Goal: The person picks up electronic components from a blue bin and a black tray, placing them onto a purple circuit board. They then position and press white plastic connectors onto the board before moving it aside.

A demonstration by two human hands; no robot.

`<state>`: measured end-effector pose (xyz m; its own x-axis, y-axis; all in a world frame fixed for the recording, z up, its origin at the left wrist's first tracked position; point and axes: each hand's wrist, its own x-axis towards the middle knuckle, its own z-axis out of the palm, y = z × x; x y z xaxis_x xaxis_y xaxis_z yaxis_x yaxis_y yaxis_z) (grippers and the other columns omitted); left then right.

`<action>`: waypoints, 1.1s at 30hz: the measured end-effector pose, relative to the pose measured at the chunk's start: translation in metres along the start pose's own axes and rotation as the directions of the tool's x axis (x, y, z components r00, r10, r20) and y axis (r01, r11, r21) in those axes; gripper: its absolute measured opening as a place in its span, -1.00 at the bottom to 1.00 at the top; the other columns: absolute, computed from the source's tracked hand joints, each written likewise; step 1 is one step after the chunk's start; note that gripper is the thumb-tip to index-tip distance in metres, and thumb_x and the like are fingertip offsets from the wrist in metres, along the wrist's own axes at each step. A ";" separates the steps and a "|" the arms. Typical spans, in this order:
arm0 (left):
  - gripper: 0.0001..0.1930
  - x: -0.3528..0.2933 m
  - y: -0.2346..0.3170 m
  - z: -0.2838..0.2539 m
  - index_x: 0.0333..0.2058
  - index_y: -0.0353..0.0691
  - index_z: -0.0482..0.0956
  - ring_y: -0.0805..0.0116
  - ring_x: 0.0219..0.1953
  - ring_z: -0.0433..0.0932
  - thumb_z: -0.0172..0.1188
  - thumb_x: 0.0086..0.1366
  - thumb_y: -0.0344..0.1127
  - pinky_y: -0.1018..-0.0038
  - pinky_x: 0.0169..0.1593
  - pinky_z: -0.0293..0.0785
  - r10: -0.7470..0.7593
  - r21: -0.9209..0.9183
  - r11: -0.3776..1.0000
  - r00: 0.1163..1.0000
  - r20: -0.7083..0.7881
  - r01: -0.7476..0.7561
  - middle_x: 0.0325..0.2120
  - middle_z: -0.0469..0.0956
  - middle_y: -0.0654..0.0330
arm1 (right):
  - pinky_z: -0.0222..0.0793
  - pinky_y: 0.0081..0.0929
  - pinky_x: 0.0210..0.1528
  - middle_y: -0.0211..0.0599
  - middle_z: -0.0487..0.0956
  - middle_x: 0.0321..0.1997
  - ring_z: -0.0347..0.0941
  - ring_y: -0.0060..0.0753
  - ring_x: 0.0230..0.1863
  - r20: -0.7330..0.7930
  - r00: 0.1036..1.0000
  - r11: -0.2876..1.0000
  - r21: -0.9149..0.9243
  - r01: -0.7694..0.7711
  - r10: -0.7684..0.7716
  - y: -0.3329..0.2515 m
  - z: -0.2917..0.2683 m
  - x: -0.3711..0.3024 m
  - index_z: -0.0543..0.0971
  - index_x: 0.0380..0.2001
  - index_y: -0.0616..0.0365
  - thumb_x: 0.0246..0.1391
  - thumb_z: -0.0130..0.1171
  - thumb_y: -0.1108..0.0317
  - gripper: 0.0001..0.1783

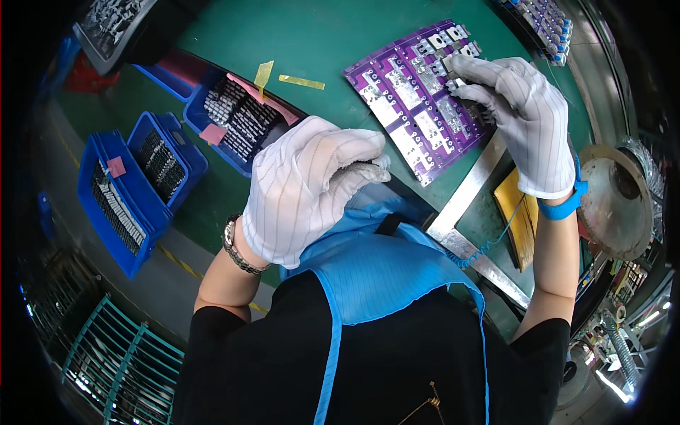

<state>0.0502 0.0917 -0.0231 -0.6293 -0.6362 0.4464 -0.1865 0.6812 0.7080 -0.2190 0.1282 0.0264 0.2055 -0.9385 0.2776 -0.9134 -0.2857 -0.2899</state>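
Observation:
A purple circuit board panel lies on the green bench, with rows of silver metal pads and several small metal parts along its far right edge. My right hand, in a white striped glove, reaches over the board's right side. Its thumb and forefinger close on a small metal part at the board; the other fingers hide the surface below. Left of the board, my left hand, also gloved, is curled with thumb and fingertips together. Whatever its fingertips hold, if anything, is hidden.
Blue bins of small black and white parts stand at the left, some with pink slips. Yellow tape sticks to the bench. A metal bar crosses the bench's near right. A blue coiled cord hangs by my right wrist strap.

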 end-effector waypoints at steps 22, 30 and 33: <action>-0.83 0.022 0.013 0.012 -0.14 -0.27 0.59 0.49 -0.46 0.54 0.10 0.33 -0.44 0.59 -0.32 0.45 -0.189 -0.069 0.981 0.978 -0.093 0.183 -0.39 0.59 0.20 | 0.48 -0.51 -0.13 -0.21 0.66 -0.05 0.57 -0.38 -0.11 -0.081 0.996 1.000 0.010 -0.028 0.029 -0.027 -0.009 -0.007 0.61 -0.10 0.26 0.04 0.28 0.53 -0.70; -0.75 0.027 0.011 0.023 -0.10 -0.28 0.57 0.53 -0.56 0.45 0.15 0.35 -0.25 0.58 -0.41 0.38 -0.001 0.018 1.000 1.000 -0.019 0.001 -0.41 0.55 0.22 | 0.39 -0.44 0.02 -0.27 0.64 -0.06 0.49 -0.34 -0.06 0.057 0.996 0.925 0.371 -0.085 0.068 -0.052 0.000 -0.008 0.62 -0.11 0.23 0.09 0.28 0.29 -0.67; -0.65 0.040 0.024 0.013 -0.05 -0.35 0.56 0.57 -0.57 0.36 0.15 0.38 -0.17 0.64 -0.46 0.28 -0.194 -0.292 0.937 0.981 0.017 0.191 -0.36 0.54 0.26 | 0.43 -0.54 -0.10 -0.23 0.64 -0.12 0.51 -0.47 -0.15 0.070 0.911 0.579 0.752 -0.315 0.406 -0.055 -0.002 -0.014 0.59 -0.11 0.27 0.17 0.23 0.36 -0.74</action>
<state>0.0105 0.0873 0.0048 -0.5937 -0.7502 0.2911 -0.0745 0.4114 0.9084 -0.1726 0.1569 0.0403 -0.1591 -0.9847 0.0714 -0.3296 -0.0152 -0.9440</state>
